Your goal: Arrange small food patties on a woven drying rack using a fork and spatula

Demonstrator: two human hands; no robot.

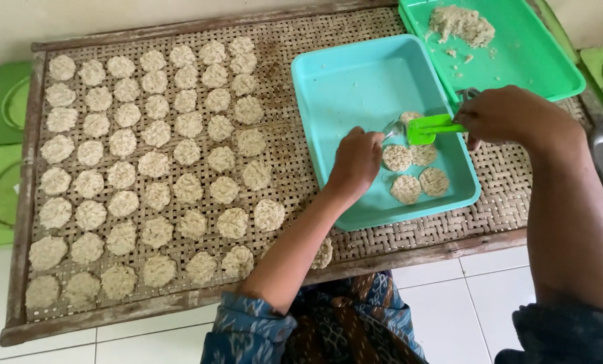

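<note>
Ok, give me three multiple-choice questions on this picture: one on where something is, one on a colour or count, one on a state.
1. Where are the flat rice cakes the hands work over?
A. in the blue tray
B. on the floor
C. in a metal bowl

2. What colour is the spatula in the right hand?
A. red
B. green
C. black

3. What is the state of the far green tray?
A. stacked full
C. upside down
B. nearly bare, one lump of mix

Answers: 1 A, they lie in its near right corner; 2 B, bright green blade; 3 B, one lump and some crumbs.
</note>
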